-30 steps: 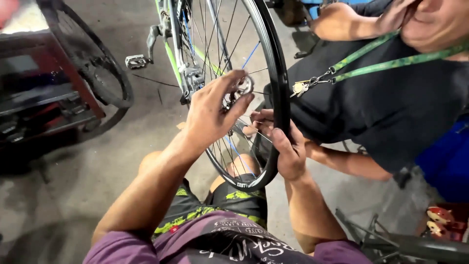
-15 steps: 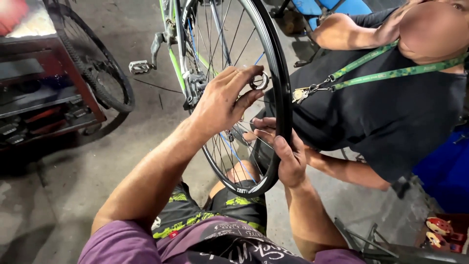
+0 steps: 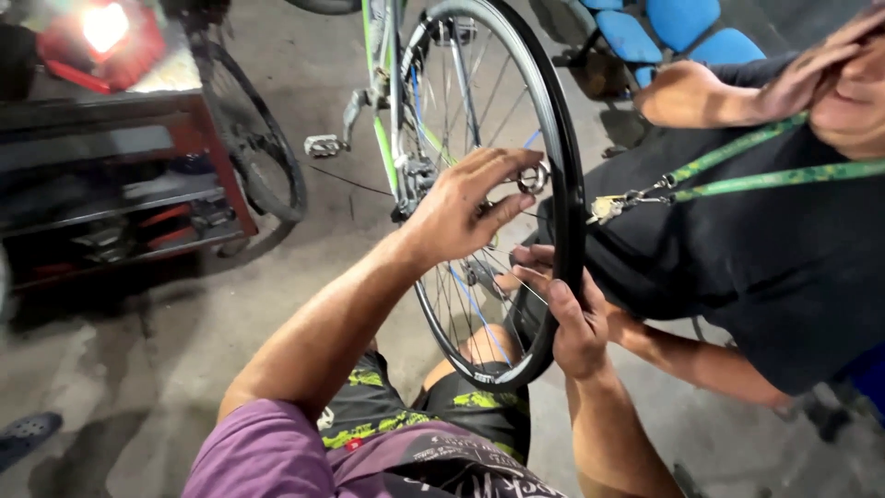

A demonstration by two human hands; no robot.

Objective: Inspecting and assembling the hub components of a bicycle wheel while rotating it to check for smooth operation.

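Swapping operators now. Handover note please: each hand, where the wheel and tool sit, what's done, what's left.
Left hand: pinches a small round metal tool against the spokes, just inside the rim.
Right hand: grips the black rim from the outside, steadying it.
Wheel sits in the green bike frame, above the knees. A second person's fingers touch the spokes too.
Done: cannot tell from this view.
Left: likely further spoke work.

The tyre (image 3: 564, 175) looks like matt black rubber on a glossy dark rim (image 3: 516, 369) with thin bright metal spokes (image 3: 461, 304). The small ring (image 3: 533, 178) shines like polished metal. The frame (image 3: 378, 138) has glossy green paint. The floor (image 3: 184, 314) is rough, stained concrete.
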